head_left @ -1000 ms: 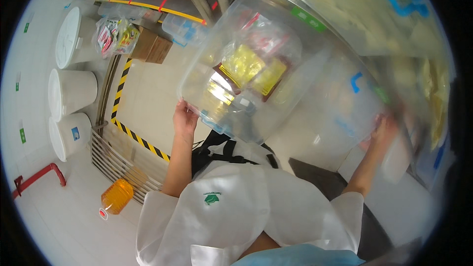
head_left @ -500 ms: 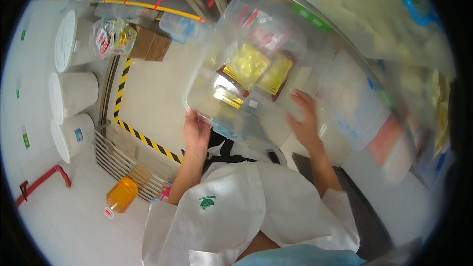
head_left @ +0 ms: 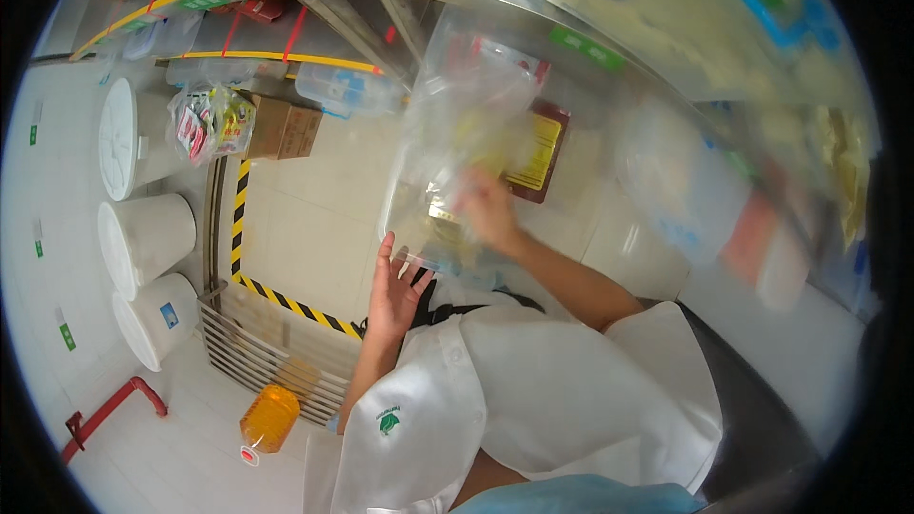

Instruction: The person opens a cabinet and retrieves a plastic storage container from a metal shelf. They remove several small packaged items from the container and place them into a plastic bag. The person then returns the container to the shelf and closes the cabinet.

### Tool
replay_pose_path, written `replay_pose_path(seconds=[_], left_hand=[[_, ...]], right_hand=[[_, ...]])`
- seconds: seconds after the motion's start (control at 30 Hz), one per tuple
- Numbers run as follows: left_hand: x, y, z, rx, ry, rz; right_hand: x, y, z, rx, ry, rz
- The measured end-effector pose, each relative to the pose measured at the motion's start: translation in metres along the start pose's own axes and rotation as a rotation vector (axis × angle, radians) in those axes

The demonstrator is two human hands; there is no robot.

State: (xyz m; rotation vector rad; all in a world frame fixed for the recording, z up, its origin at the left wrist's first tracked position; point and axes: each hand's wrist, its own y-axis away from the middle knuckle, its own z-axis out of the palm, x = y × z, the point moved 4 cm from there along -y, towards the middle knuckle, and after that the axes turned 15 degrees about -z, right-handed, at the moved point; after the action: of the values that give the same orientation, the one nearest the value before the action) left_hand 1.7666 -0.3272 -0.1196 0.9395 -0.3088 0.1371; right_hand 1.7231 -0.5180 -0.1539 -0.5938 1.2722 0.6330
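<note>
One clear bin, left hand open under its 7 o'clock corner. Right hand inside, blurred; grip unreadable. Three white buckets at 9 o'clock.

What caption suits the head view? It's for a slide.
Left hand steadies a clear plastic bin of yellow packets while the right hand reaches inside.

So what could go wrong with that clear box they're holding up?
The left hand props only the near edge of the clear plastic box, so it might tip or slip. The right hand is inside among the packets, which could spill onto the tiled floor.
</note>
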Motion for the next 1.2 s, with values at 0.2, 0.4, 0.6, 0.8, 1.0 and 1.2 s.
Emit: replay_pose_path(seconds=[0.2,0.4,0.6,0.8,1.0,1.2], left_hand=[[0.032,0.044,-0.012,-0.009,-0.112,0.004],[0.106,0.091,-0.054,0.737,-0.088,0.527],[0.179,0.144,-0.098,1.643,-1.758,0.716],[0.067,0.017,-0.058,0.635,-1.350,0.106],[0.048,-0.035,-0.032,0.482,-0.839,0.083],[0.043,-0.044,-0.036,0.477,-0.718,0.006]], right_hand=[[-0.046,0.063,0.092,-0.739,-0.185,0.274],[-0.067,0.039,0.079,-0.895,-0.439,0.209],[0.103,0.009,-0.050,0.384,0.102,0.589],[0.276,0.029,-0.108,0.614,0.612,0.777],[0.254,-0.002,-0.119,0.388,0.513,0.722],[0.197,0.008,-0.182,0.484,0.719,0.820]])
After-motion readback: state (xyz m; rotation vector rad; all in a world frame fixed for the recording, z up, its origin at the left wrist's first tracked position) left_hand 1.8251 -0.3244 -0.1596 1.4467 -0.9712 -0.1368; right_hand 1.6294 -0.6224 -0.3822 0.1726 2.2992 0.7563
